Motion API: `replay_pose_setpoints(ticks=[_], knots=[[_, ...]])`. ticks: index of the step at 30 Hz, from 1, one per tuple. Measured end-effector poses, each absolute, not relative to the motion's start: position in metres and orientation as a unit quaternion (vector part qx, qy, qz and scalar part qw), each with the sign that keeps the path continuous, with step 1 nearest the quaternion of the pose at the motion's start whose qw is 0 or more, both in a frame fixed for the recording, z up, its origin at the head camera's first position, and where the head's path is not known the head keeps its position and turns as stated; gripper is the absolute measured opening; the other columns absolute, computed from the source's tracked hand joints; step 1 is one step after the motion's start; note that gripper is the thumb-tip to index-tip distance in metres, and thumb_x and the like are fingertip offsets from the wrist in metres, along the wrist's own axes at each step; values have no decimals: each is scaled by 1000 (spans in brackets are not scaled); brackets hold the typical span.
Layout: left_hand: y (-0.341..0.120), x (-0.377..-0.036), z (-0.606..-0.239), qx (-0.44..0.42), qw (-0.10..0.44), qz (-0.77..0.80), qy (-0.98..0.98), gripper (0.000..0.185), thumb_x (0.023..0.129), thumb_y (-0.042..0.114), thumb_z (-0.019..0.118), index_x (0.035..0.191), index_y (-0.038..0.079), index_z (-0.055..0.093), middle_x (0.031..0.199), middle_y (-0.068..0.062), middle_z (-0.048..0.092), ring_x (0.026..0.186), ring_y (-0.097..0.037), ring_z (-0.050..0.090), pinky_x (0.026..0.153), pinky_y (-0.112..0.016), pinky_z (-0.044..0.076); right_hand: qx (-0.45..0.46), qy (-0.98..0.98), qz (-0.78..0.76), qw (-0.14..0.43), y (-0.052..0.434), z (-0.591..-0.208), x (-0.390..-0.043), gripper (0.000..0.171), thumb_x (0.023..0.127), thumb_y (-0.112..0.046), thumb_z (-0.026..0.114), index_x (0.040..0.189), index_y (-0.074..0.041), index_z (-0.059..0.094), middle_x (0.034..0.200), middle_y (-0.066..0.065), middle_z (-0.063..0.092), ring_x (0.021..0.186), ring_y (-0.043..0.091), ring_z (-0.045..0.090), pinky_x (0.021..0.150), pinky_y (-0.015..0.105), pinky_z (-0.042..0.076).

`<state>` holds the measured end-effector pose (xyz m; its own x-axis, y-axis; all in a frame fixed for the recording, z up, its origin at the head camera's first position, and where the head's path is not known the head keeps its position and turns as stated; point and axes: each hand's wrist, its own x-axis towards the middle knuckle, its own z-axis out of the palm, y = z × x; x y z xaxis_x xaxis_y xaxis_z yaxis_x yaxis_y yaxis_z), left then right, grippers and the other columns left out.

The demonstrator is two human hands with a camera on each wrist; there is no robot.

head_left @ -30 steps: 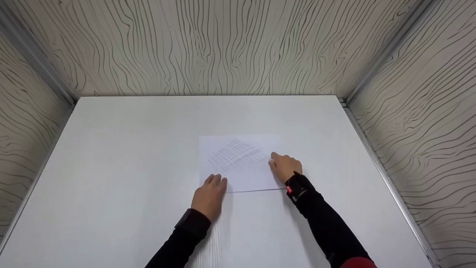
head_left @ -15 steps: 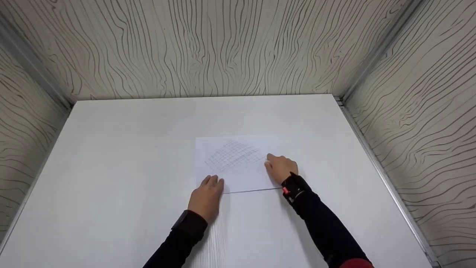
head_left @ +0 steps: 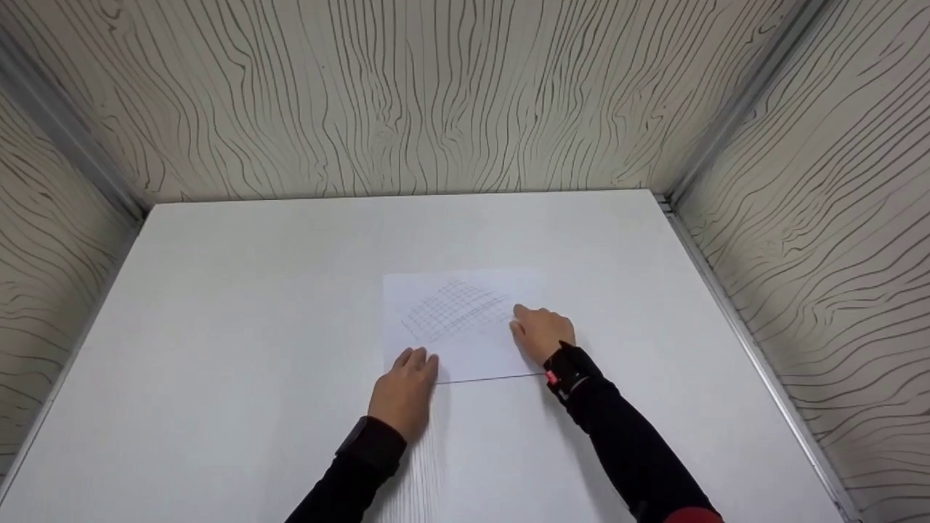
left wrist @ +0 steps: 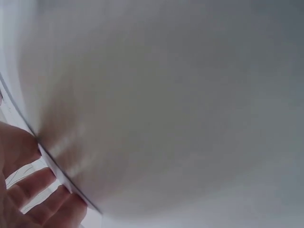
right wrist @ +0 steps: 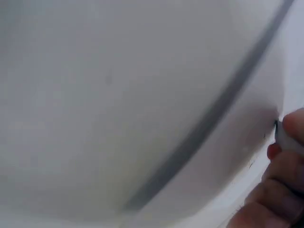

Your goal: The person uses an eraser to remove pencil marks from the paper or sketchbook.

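A white sheet of paper with a faint pencilled grid (head_left: 461,323) lies flat near the middle of the white table (head_left: 218,305). The left hand (head_left: 404,392) presses its near left corner with straight fingers. The right hand (head_left: 543,335), fingers curled, rests on its right edge; whether it pinches the paper cannot be told.

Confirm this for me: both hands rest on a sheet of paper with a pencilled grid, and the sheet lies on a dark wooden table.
Wrong on the table only. The head view shows the sheet of paper on a white table; the wood-grain pattern is on the walls around it. The left hand does rest on the sheet's near left corner and the right hand on its right side.
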<state>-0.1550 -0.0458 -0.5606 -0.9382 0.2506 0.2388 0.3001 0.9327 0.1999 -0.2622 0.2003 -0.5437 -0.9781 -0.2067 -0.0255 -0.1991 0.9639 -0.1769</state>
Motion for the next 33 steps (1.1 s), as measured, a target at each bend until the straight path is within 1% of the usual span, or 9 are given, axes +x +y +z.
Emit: replay_pose_setpoints(ticks=[4, 8, 11, 15, 19, 22, 27, 31, 33], knots=[[-46, -158, -559, -139, 109, -117, -977, 40, 85, -4, 62, 122, 9, 67, 125, -13, 64, 120, -32, 61, 82, -45, 59, -83, 992, -93, 5, 212, -540, -268, 21, 97, -29, 58, 84, -12, 54, 64, 7, 57, 59, 26, 54, 53, 39, 43], [-44, -158, -559, -138, 114, -120, -977, 40, 84, -5, 62, 122, 9, 67, 125, -13, 65, 120, -31, 61, 83, -45, 59, -59, 992, -105, -24, 228, -540, -275, 23, 96, -24, 58, 79, -10, 51, 61, 8, 54, 54, 25, 49, 50, 38, 40], [-42, -156, -561, -146, 112, -119, -976, 41, 83, -5, 63, 122, 8, 67, 124, -13, 65, 119, -32, 61, 80, -45, 59, -39, 994, -97, -40, 234, -542, -275, 24, 94, -20, 59, 76, -9, 49, 58, 8, 52, 52, 25, 46, 48, 39, 39], [-42, -153, -561, -152, 112, -115, -975, 40, 83, -5, 64, 121, 7, 67, 123, -13, 65, 118, -32, 62, 77, -44, 60, -66, 994, -90, -21, 223, -543, -269, 24, 94, -21, 59, 76, -10, 48, 58, 6, 48, 52, 24, 47, 48, 38, 39], [-45, -156, -557, -148, 114, -118, -975, 40, 84, -5, 62, 122, 7, 66, 124, -14, 64, 119, -32, 61, 79, -44, 60, -87, 992, -95, 4, 208, -541, -268, 23, 96, -25, 56, 78, -12, 49, 59, 3, 47, 54, 22, 46, 49, 36, 38], [-47, -158, -553, -142, 111, -125, -976, 39, 86, -5, 60, 123, 7, 66, 126, -14, 64, 121, -33, 60, 81, -46, 59, -65, 994, -93, -3, 209, -539, -272, 23, 96, -27, 57, 80, -12, 51, 59, 4, 49, 54, 22, 46, 49, 37, 39], [-46, -158, -553, -134, 104, -137, -976, 39, 87, -4, 58, 124, 9, 66, 127, -13, 63, 123, -33, 59, 84, -47, 58, -37, 994, -98, -21, 227, -541, -282, 21, 96, -26, 57, 83, -10, 54, 63, 10, 56, 55, 25, 50, 50, 39, 41], [-44, -154, -556, -135, 93, -135, -977, 39, 87, -4, 59, 124, 7, 66, 127, -14, 63, 122, -33, 59, 85, -46, 58, -35, 994, -94, -42, 231, -546, -282, 23, 94, -23, 59, 78, -9, 50, 61, 11, 54, 53, 26, 49, 48, 41, 41], [-43, -153, -558, -136, 89, -133, -978, 39, 87, -4, 59, 124, 7, 66, 127, -15, 63, 122, -33, 59, 85, -45, 58, -52, 993, -97, -36, 226, -546, -279, 23, 94, -22, 59, 77, -9, 50, 60, 10, 52, 53, 26, 48, 48, 40, 40]])
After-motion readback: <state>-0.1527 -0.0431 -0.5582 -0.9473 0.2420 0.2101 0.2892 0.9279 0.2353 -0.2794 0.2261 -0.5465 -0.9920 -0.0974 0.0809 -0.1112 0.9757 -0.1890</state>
